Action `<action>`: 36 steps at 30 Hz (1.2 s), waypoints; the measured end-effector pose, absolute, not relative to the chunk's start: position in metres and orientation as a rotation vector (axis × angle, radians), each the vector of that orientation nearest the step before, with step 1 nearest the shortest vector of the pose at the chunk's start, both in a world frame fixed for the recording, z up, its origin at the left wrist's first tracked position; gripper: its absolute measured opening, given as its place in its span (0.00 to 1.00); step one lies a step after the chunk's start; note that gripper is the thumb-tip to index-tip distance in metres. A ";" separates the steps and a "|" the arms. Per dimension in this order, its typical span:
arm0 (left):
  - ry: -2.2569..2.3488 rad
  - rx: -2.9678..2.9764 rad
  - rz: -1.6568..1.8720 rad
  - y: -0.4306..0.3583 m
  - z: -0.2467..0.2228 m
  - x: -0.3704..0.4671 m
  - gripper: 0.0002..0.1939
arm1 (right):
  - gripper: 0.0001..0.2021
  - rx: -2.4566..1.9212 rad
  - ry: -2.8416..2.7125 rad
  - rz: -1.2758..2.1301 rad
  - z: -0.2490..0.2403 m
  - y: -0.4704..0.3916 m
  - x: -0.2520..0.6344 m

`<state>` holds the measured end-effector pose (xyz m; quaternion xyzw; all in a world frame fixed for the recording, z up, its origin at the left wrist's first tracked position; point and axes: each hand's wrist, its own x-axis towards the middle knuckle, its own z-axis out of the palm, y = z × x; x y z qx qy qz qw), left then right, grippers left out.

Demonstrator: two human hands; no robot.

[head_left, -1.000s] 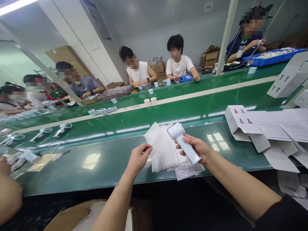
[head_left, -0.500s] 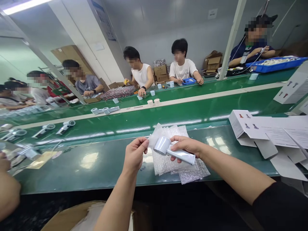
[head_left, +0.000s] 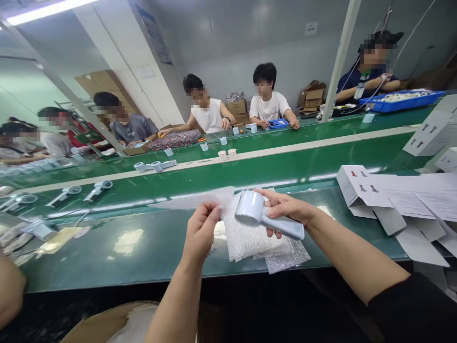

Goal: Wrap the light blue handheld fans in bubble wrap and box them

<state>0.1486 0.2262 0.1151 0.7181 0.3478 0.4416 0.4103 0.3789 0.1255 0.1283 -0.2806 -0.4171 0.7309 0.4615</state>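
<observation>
In my right hand (head_left: 285, 212) is a light-blue device (head_left: 250, 208) with a round cup-like head and a flat handle; my fingers wrap round where head and handle join. My left hand (head_left: 204, 228) pinches a thin translucent sheet or bag (head_left: 200, 197), which spreads out to the left above the bench. The device's head is just right of the pinched fingers. Below both hands, a pile of bubble-wrap bags (head_left: 246, 243) lies on the green bench (head_left: 160, 257).
White printed boxes (head_left: 360, 190) and unfolded cardboard flaps lie at the right. Similar devices (head_left: 98, 190) sit on the green belt at the left. Several people work across it. An open carton (head_left: 93, 326) is below the bench; another person's arm (head_left: 10, 290) is at the left edge.
The translucent sheet has swung out to the left from beside the device. My right hand has moved slightly right with the device. Across the belt, a person has reached an arm toward the left.
</observation>
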 end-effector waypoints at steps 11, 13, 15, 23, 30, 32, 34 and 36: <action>0.845 2.261 0.769 0.229 0.159 0.147 0.09 | 0.48 -0.628 -1.136 1.985 0.138 0.158 0.371; 0.841 2.114 0.840 0.232 0.157 0.144 0.07 | 0.34 -0.660 -1.137 1.996 0.138 0.164 0.369; 0.847 1.882 1.028 0.235 0.152 0.143 0.06 | 0.22 -0.752 -1.117 1.946 0.136 0.165 0.363; 0.501 2.637 1.595 0.216 0.127 0.142 0.06 | 0.19 -0.956 -0.986 1.699 0.130 0.153 0.344; 0.880 2.790 1.786 0.226 0.092 0.146 0.07 | 0.18 -1.019 -0.871 1.495 0.124 0.146 0.325; 1.118 2.507 1.692 0.231 0.089 0.151 0.04 | 0.17 -1.015 -0.864 1.457 0.123 0.148 0.317; 1.224 2.143 1.572 0.230 0.090 0.158 0.05 | 0.16 -1.015 -0.849 1.421 0.122 0.152 0.311; 1.279 1.873 1.605 0.224 0.090 0.165 0.06 | 0.15 -1.021 -0.810 1.406 0.122 0.157 0.308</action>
